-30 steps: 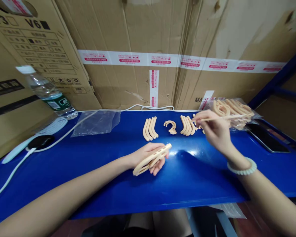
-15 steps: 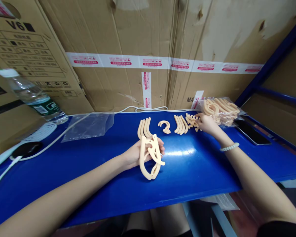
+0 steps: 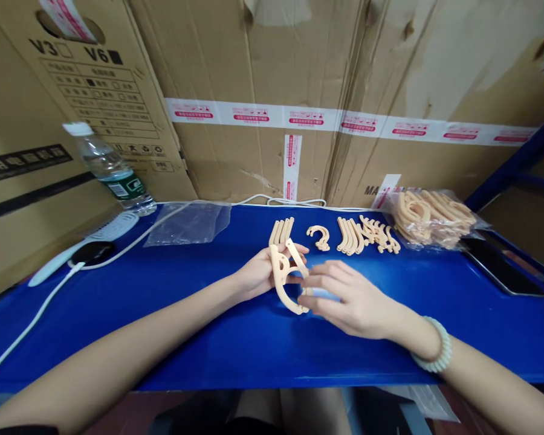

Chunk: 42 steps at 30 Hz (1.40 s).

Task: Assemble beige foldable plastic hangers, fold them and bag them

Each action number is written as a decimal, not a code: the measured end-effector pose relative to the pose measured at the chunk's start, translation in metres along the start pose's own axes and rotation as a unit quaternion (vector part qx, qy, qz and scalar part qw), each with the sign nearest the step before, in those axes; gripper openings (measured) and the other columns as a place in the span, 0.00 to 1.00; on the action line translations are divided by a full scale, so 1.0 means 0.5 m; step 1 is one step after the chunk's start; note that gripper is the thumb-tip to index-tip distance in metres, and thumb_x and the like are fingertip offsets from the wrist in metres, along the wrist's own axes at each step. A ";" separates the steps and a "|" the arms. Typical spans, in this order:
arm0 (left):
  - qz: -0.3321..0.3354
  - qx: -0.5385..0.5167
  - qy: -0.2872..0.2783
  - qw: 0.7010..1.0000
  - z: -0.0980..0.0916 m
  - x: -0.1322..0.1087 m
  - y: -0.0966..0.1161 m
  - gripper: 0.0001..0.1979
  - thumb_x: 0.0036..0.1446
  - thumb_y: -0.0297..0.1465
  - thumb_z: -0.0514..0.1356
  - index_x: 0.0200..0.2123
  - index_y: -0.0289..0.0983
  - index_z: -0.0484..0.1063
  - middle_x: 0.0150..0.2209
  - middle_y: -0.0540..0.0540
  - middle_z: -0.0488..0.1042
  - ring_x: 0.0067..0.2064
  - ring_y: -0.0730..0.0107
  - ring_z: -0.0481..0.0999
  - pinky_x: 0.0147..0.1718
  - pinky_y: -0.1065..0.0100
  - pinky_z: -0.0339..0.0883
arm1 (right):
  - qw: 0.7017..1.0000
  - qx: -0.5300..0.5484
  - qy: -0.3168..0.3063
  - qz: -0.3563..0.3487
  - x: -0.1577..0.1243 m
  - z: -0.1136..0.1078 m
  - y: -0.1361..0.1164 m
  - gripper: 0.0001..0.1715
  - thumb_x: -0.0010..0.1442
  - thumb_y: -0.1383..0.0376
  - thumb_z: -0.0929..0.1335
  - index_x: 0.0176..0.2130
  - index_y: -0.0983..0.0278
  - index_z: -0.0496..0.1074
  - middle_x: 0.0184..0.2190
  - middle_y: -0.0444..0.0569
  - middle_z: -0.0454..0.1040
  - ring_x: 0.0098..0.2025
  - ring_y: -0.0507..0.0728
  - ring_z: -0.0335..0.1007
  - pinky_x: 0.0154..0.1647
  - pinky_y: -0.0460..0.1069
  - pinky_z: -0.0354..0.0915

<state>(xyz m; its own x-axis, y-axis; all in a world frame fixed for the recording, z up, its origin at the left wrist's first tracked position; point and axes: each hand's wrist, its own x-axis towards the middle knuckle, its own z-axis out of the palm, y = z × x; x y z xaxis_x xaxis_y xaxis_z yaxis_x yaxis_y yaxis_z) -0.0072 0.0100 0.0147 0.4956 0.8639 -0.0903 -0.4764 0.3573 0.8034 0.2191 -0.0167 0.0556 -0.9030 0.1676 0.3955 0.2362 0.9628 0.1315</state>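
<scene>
A beige plastic folding hanger (image 3: 281,284) rests in my left hand (image 3: 258,275), whose fingers close around it from behind. My right hand (image 3: 344,299) is beside its right edge, fingers bent inward and slightly blurred; what they pinch is hidden. Behind the hanger lie several curved hanger arms (image 3: 281,231). Further right are hanger hooks (image 3: 320,237), a second row of curved arms (image 3: 350,235) and a cluster of small wavy pieces (image 3: 381,234).
A clear bag of beige parts (image 3: 430,217) sits at the back right, by a dark phone (image 3: 503,266). To the left are an empty plastic bag (image 3: 188,223), a water bottle (image 3: 113,172), a white hairbrush (image 3: 86,244) and a cable. Cardboard boxes (image 3: 254,157) stand behind the blue tabletop (image 3: 199,350).
My right hand has come from the small wavy pieces to the hanger. The hanger has turned slightly in my left hand. The view has shifted left.
</scene>
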 end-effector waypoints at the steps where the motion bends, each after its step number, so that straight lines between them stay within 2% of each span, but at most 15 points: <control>1: -0.003 -0.015 0.017 1.000 0.002 -0.001 0.001 0.12 0.62 0.33 0.62 0.46 0.33 0.77 0.38 0.41 0.78 0.38 0.62 0.79 0.38 0.63 0.77 | 1.000 -0.004 -0.009 -0.015 0.002 0.010 -0.007 0.13 0.69 0.71 0.63 0.49 0.65 0.73 0.49 0.54 0.75 0.55 0.61 0.67 0.55 0.57 0.66; 3: -0.010 -0.055 0.049 0.997 0.009 -0.005 0.003 0.19 0.67 0.41 0.56 0.52 0.33 0.73 0.41 0.37 0.78 0.40 0.59 0.80 0.40 0.60 0.76 | 1.000 -0.018 -0.004 -0.023 -0.001 0.028 -0.006 0.11 0.70 0.72 0.63 0.46 0.66 0.74 0.46 0.52 0.77 0.55 0.59 0.67 0.57 0.57 0.65; 6: -0.002 -0.082 0.080 0.993 0.024 -0.014 0.001 0.30 0.67 0.51 0.50 0.55 0.32 0.69 0.45 0.33 0.78 0.44 0.54 0.80 0.44 0.54 0.75 | 0.999 -0.042 0.020 -0.004 -0.009 0.044 0.009 0.11 0.70 0.71 0.62 0.43 0.65 0.74 0.43 0.50 0.78 0.51 0.58 0.69 0.56 0.56 0.65; 9: 0.037 -0.009 0.108 0.993 0.034 -0.021 -0.016 0.27 0.63 0.50 0.58 0.53 0.33 0.70 0.47 0.35 0.77 0.45 0.55 0.80 0.45 0.55 0.75 | 0.997 -0.075 0.037 0.002 -0.013 0.052 0.013 0.13 0.71 0.72 0.61 0.42 0.64 0.74 0.42 0.50 0.78 0.52 0.57 0.69 0.57 0.57 0.64; 12: 0.052 0.106 0.093 0.989 0.034 -0.026 -0.037 0.24 0.57 0.48 0.66 0.46 0.34 0.72 0.41 0.40 0.78 0.40 0.59 0.79 0.40 0.60 0.76 | 0.993 -0.112 0.049 -0.002 -0.012 0.056 0.007 0.13 0.70 0.72 0.61 0.39 0.65 0.74 0.43 0.50 0.78 0.53 0.58 0.68 0.59 0.59 0.62; 15: 0.084 0.216 0.065 0.970 0.032 -0.032 -0.046 0.23 0.58 0.50 0.63 0.36 0.33 0.73 0.33 0.44 0.76 0.35 0.64 0.77 0.37 0.66 0.75 | 0.988 -0.146 0.040 0.006 -0.010 0.059 0.003 0.13 0.70 0.73 0.61 0.38 0.64 0.74 0.40 0.49 0.78 0.49 0.58 0.69 0.60 0.59 0.59; 17: 0.118 0.262 0.078 0.955 0.034 -0.036 -0.045 0.23 0.61 0.50 0.61 0.32 0.33 0.72 0.32 0.44 0.76 0.35 0.66 0.77 0.37 0.67 0.74 | 0.984 -0.170 0.026 0.034 -0.009 0.061 0.005 0.14 0.70 0.72 0.60 0.38 0.64 0.73 0.38 0.49 0.77 0.45 0.58 0.69 0.60 0.59 0.58; 20: 0.142 0.263 0.108 0.948 0.038 -0.042 -0.046 0.23 0.62 0.50 0.59 0.33 0.33 0.73 0.34 0.44 0.77 0.37 0.65 0.78 0.41 0.65 0.75 | 0.974 -0.190 -0.001 0.120 -0.010 0.064 0.009 0.18 0.72 0.69 0.58 0.34 0.65 0.71 0.32 0.51 0.74 0.38 0.59 0.67 0.56 0.58 0.58; 22: 0.151 0.245 0.123 0.950 0.040 -0.043 -0.050 0.23 0.62 0.50 0.60 0.32 0.33 0.73 0.34 0.44 0.77 0.38 0.64 0.79 0.43 0.64 0.75 | 0.972 -0.176 -0.019 0.155 -0.012 0.065 0.010 0.19 0.72 0.70 0.57 0.32 0.64 0.69 0.28 0.48 0.71 0.32 0.58 0.64 0.49 0.56 0.59; 26: 0.130 0.176 0.142 0.965 0.037 -0.038 -0.057 0.24 0.57 0.51 0.63 0.29 0.34 0.71 0.30 0.45 0.77 0.35 0.64 0.80 0.39 0.64 0.77 | 0.980 -0.145 -0.022 0.133 -0.011 0.061 0.005 0.20 0.72 0.72 0.55 0.31 0.64 0.67 0.25 0.46 0.68 0.29 0.56 0.60 0.42 0.53 0.57; 29: 0.116 0.124 0.158 0.973 0.035 -0.031 -0.055 0.23 0.55 0.50 0.65 0.29 0.34 0.70 0.27 0.46 0.76 0.33 0.64 0.80 0.36 0.64 0.78 | 0.981 -0.160 0.005 0.108 -0.009 0.050 0.002 0.21 0.72 0.72 0.55 0.30 0.64 0.67 0.24 0.46 0.69 0.29 0.55 0.61 0.42 0.52 0.56; 32: 0.096 0.078 0.191 0.974 0.035 -0.028 -0.049 0.21 0.55 0.47 0.65 0.28 0.35 0.67 0.24 0.49 0.74 0.30 0.66 0.79 0.32 0.66 0.77 | 0.981 -0.174 0.040 0.079 -0.017 0.033 0.018 0.18 0.71 0.74 0.57 0.32 0.64 0.68 0.27 0.47 0.74 0.31 0.55 0.65 0.42 0.53 0.57; 35: 0.087 0.087 0.186 0.975 0.035 -0.029 -0.047 0.21 0.57 0.47 0.64 0.28 0.34 0.67 0.24 0.47 0.75 0.30 0.65 0.79 0.32 0.65 0.77 | 0.977 -0.113 0.110 0.141 -0.039 0.016 0.057 0.08 0.70 0.72 0.62 0.43 0.63 0.69 0.33 0.47 0.78 0.35 0.55 0.71 0.45 0.53 0.59; 37: 0.083 0.105 0.160 0.978 0.036 -0.031 -0.049 0.22 0.58 0.48 0.63 0.28 0.34 0.67 0.26 0.45 0.76 0.30 0.64 0.80 0.33 0.64 0.77 | 0.968 -0.080 0.134 0.198 -0.057 0.007 0.090 0.09 0.69 0.70 0.64 0.48 0.62 0.68 0.36 0.48 0.80 0.38 0.56 0.74 0.49 0.55 0.61; 42: 0.078 0.118 0.133 0.981 0.039 -0.034 -0.053 0.22 0.59 0.49 0.63 0.29 0.34 0.67 0.26 0.46 0.76 0.31 0.65 0.79 0.34 0.63 0.77 | 0.967 -0.070 0.103 0.223 -0.083 0.009 0.150 0.12 0.69 0.70 0.61 0.45 0.60 0.72 0.44 0.52 0.80 0.54 0.61 0.72 0.64 0.68 0.53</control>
<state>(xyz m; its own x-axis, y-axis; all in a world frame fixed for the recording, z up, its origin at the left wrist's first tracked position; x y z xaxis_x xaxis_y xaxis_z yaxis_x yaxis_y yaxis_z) 0.0109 -0.0211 0.0065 0.2085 0.9747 -0.0808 -0.3338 0.1486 0.9309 0.2724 0.0496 0.0449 -0.6132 0.4998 0.6118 0.6448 0.7640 0.0220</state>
